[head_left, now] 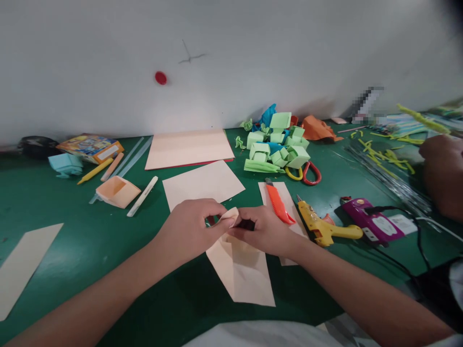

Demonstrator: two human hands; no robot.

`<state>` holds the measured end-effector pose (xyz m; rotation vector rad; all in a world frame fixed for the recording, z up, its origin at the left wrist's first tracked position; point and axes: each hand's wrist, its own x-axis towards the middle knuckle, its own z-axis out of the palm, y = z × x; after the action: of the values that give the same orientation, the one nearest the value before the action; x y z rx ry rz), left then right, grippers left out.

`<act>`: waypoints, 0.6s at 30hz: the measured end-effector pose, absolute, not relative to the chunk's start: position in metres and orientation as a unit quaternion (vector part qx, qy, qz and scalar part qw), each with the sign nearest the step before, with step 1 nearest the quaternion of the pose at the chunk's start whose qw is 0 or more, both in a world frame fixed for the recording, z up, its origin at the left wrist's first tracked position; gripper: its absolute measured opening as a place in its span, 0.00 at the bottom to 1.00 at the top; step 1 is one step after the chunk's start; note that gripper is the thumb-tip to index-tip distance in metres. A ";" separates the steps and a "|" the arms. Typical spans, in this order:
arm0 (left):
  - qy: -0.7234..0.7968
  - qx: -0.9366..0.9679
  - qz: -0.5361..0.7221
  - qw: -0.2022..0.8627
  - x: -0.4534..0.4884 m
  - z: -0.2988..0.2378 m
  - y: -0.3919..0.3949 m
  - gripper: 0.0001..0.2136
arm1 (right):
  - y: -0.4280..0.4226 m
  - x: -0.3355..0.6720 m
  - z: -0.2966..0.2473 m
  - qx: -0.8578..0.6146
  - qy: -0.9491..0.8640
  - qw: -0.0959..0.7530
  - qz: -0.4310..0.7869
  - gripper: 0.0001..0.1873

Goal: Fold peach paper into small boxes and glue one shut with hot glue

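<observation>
My left hand (197,222) and my right hand (265,227) meet over the table, both closed on a strip of peach paper (249,274). Its upper end is curled between my fingertips and thumbs. The lower part hangs toward me, with a crease down it. Just beyond my hands lies a pale peach sheet (204,184). Close to my right hand, an orange box cutter (278,201) rests on another peach strip (288,190). A yellow hot glue gun (321,226) lies to the right of that. My fingers partly hide the curled end.
Green folded paper pieces (280,144) are heaped behind, beside scissors handles (311,173). Left are a folded peach paper box (117,191), a white stick (142,196) and a yellow marker (94,171). A purple power strip (374,221) with cables lies right, near another person's hand (441,173).
</observation>
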<state>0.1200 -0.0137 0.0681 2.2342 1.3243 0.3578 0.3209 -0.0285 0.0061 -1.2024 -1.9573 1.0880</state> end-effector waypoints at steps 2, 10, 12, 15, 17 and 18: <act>0.509 0.804 0.133 0.277 0.118 0.067 -0.012 0.17 | -0.027 0.322 0.009 -0.482 -0.716 0.299 0.407 0.07; 0.547 0.755 0.175 0.318 0.111 0.058 -0.008 0.13 | -0.019 0.328 0.014 -0.561 -0.655 0.318 0.394 0.10; 0.555 0.746 0.208 0.304 0.111 0.058 -0.008 0.12 | -0.020 0.328 0.013 -0.558 -0.652 0.320 0.401 0.09; 0.555 0.735 0.243 0.303 0.112 0.059 -0.009 0.12 | -0.020 0.328 0.013 -0.549 -0.656 0.328 0.401 0.10; 0.549 0.739 0.252 0.299 0.113 0.059 -0.011 0.11 | -0.020 0.328 0.013 -0.537 -0.662 0.336 0.400 0.11; 0.545 0.744 0.252 0.293 0.113 0.058 -0.011 0.11 | -0.020 0.328 0.013 -0.530 -0.664 0.340 0.403 0.12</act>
<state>0.1128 -0.0111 0.0582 1.9802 1.4526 0.6711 0.3277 -0.0203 0.0133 -1.3793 -1.7291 1.0482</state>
